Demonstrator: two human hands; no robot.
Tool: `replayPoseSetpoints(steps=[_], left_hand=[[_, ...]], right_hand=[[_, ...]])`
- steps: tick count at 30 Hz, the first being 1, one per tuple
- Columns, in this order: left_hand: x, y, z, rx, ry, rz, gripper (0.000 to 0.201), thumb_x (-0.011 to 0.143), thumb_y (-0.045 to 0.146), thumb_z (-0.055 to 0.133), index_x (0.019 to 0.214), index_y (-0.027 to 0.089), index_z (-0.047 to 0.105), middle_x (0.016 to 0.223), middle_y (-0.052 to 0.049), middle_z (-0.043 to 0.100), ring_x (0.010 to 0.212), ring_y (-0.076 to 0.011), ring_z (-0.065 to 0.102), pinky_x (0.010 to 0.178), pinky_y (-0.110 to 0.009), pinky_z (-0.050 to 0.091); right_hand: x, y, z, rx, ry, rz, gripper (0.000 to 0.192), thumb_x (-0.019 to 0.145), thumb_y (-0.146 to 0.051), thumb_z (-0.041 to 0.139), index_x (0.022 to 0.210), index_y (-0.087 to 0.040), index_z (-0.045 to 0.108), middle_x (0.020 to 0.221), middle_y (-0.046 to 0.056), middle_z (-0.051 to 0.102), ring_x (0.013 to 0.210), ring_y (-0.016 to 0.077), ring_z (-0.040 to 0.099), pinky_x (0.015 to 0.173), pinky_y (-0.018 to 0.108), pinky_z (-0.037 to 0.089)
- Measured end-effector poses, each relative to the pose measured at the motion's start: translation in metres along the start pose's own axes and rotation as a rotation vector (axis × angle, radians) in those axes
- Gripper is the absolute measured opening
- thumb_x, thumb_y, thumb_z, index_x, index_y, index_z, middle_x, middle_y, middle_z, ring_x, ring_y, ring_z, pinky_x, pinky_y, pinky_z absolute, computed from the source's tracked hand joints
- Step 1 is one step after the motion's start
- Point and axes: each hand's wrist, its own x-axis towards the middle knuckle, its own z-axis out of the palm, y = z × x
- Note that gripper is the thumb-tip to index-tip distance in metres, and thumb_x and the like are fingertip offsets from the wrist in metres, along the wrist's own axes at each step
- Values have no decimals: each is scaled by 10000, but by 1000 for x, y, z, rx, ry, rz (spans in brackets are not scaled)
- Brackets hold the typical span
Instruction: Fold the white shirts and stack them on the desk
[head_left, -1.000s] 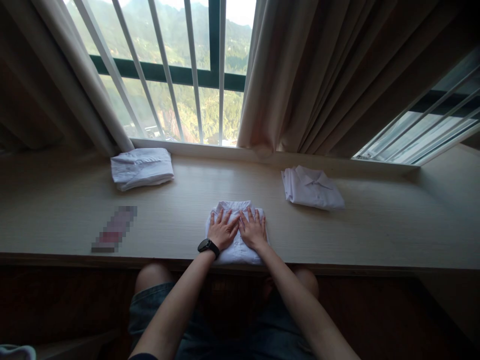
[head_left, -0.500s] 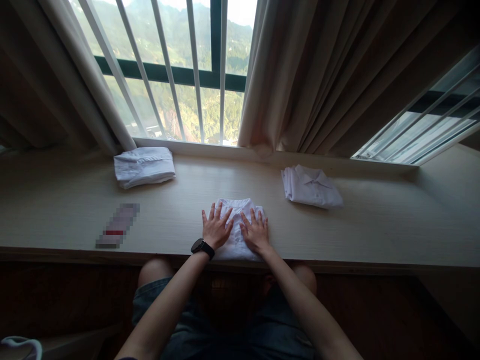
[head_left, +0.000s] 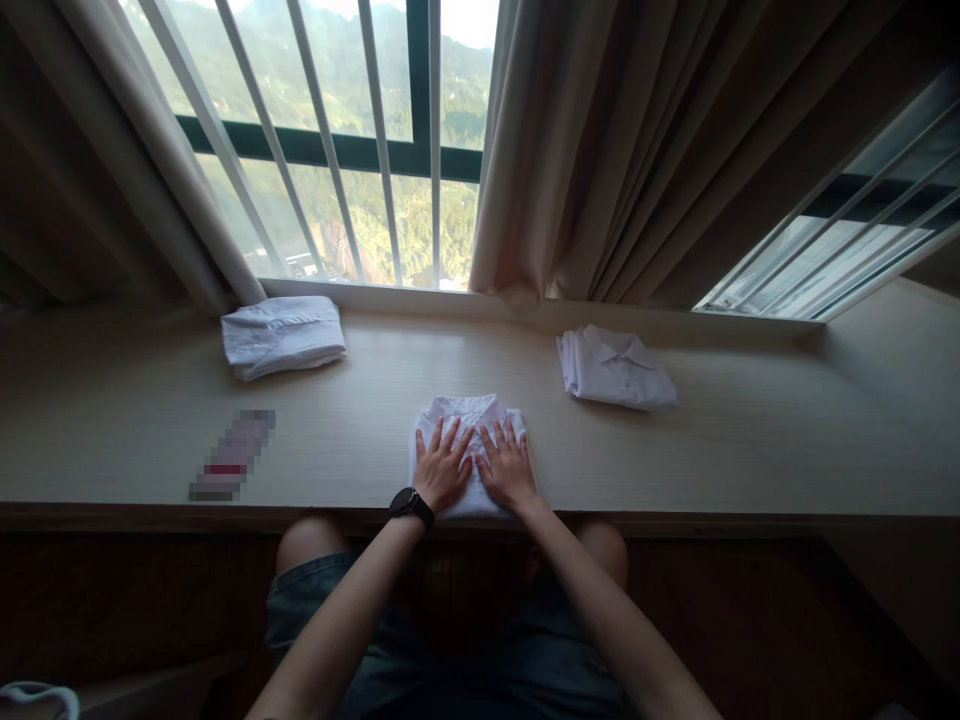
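Note:
A folded white shirt (head_left: pixel 466 407) lies collar-up at the front edge of the pale tabletop, its collar pointing toward the window. Both palms rest flat on it. My left hand (head_left: pixel 442 467), with a black watch on the wrist, covers the shirt's left half with fingers spread. On the right half lies my right hand (head_left: pixel 508 468), fingers also spread, its thumb close to the left hand's fingers. Neither hand grips anything. The hands hide much of the shirt's front.
Another folded white shirt (head_left: pixel 619 370) lies at the back right, and a folded white garment (head_left: pixel 283 338) at the back left. A pixelated flat object (head_left: pixel 234 455) is on the left of the tabletop (head_left: pixel 720 450). Curtains (head_left: pixel 570 150) flank a barred window.
My left hand has slid slightly to the right and down on the shirt, nearer my right hand. The right hand has shifted slightly down. The view has moved a little.

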Motion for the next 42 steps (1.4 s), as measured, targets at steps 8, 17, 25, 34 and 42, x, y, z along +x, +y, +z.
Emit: replayPoseSetpoints(steps=[8,17,25,34,42], left_hand=[[-13,4,12,9,-94,-25,562,980,433,389,1536,357,356,1629,-20,275,1518,-341,171,1182,-683,15],[-63,-16,-9,-49,-36,-167,514,1003,413,364,1465,229,493,1604,-111,326,1506,-342,222,1192,-653,120],[-100,-36,-24,-819,176,-769,495,901,397,555,1311,121,587,1277,-173,654,1112,-251,655,959,-372,515],[-91,-37,-46,-1120,-252,-848,555,672,545,774,966,79,703,874,-110,716,723,-198,642,560,-246,452],[-133,-13,-25,-1546,-207,-1038,472,645,405,871,943,136,621,925,-78,705,770,-174,662,632,-249,524]], right_hand=[[-20,-7,7,7,-38,-35,578,1013,-446,349,1564,-276,311,1637,46,235,1516,299,168,1216,544,100],[-68,11,8,228,277,189,523,1012,-358,319,1462,-145,482,1541,125,422,1487,277,265,1204,507,219],[-92,20,-11,615,245,676,645,921,-488,443,1404,-65,511,1271,203,645,1085,282,660,946,367,495],[-96,34,-21,810,95,730,454,760,-486,644,1046,-146,734,977,119,749,898,276,685,779,321,495],[-146,32,-11,1551,232,991,530,522,-388,875,966,-154,704,876,67,747,785,226,680,685,289,527]])
